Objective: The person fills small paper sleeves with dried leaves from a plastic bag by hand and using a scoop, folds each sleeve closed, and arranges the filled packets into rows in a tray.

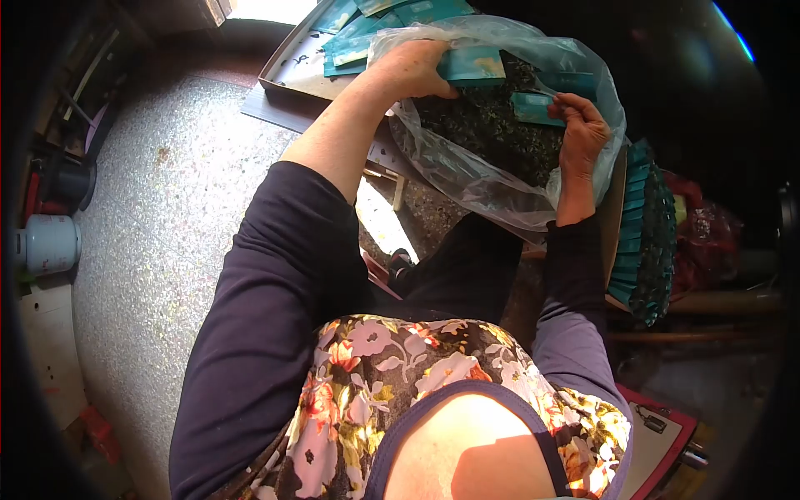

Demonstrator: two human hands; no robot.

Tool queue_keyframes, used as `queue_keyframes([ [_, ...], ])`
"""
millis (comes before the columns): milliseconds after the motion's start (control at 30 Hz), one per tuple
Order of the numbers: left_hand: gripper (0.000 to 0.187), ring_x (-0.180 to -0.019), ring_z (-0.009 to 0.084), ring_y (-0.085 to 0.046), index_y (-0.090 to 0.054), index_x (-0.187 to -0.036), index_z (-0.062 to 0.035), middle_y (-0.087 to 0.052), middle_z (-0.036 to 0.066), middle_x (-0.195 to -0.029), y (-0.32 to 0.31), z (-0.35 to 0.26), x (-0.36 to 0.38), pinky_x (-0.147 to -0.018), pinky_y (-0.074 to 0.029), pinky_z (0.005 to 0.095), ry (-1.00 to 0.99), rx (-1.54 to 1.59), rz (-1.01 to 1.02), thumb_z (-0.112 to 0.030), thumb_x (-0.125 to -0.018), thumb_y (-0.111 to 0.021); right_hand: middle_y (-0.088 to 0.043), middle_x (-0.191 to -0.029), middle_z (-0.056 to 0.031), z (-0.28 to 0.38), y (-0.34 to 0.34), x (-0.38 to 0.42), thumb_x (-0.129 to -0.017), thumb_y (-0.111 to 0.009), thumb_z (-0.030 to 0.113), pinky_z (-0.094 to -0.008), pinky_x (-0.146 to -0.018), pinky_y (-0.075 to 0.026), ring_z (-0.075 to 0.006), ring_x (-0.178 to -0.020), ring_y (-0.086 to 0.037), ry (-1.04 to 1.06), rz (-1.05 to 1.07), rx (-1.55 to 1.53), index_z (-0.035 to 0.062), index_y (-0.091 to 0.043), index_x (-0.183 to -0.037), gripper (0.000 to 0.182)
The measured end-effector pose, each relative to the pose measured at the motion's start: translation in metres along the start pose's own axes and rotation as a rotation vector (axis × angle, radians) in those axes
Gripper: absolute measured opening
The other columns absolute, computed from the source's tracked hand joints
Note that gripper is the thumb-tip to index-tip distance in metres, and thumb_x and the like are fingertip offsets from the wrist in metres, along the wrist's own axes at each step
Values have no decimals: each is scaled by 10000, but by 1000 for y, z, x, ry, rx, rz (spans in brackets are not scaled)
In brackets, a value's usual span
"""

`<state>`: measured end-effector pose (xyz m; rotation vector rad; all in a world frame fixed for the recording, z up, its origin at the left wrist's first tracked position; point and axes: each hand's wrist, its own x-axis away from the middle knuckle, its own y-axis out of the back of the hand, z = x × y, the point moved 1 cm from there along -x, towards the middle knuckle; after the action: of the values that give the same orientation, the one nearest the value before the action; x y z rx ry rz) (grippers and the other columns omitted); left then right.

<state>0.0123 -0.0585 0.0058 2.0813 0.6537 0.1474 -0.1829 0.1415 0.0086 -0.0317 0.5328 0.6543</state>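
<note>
A clear plastic bag stands open in front of me, full of dark, dried leaf-like bits. Over its far left rim, my left hand is closed on a teal packet, the thumb showing on the near side and the other fingers mostly hidden. My right hand, above the right part of the bag, pinches a small teal packet between thumb and fingertips. Another teal packet shows just behind that hand, partly covered by the plastic.
Several teal packets lie in a shallow cardboard tray at the far left. A packed row of teal packets stands right of the bag, beside a red plastic bag. A clipboard lies at lower right.
</note>
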Motion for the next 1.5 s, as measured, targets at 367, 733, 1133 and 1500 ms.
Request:
queue_keyframes([
  [367, 703, -1102, 325, -556, -539, -1218, -44, -598, 179, -1155, -3, 0, -1, -932, -449, 378, -31, -35, -15, -322, -627, -799, -674, -819, -92, 60, -54, -6, -762, -580, -118, -272, -689, -537, -187, -743, -665, 718, 390, 596, 12, -681, -856, 190],
  [733, 733, -1112, 330, -550, -519, -1249, -44, -587, 196, -1170, 0, 0, 1, -945, -439, 371, -24, -12, -12, -329, -634, -798, -654, -826, -100, 39, -5, 17, -737, -582, -106, -288, -675, -506, -242, -770, -658, 567, 226, 765, 19, -650, -834, 173],
  [1133, 763, -1124, 333, -548, -506, -1284, -53, -571, 210, -1204, -1, 1, -1, -963, -433, 357, -9, -15, -12, -318, -631, -799, -655, -720, -38, -14, -61, 48, -782, -495, -82, -227, -609, -481, -101, -657, -613, -129, 231, 83, 1, -683, -827, 211],
  [1500, 772, -1135, 341, -538, -496, -1295, -60, -566, 203, -1216, 0, 1, 0, -982, -417, 369, -41, -36, -30, -318, -636, -803, -667, -756, -39, -9, -12, 33, -804, -518, -86, -233, -654, -512, -105, -683, -635, -64, 90, 34, 3, -690, -832, 196],
])
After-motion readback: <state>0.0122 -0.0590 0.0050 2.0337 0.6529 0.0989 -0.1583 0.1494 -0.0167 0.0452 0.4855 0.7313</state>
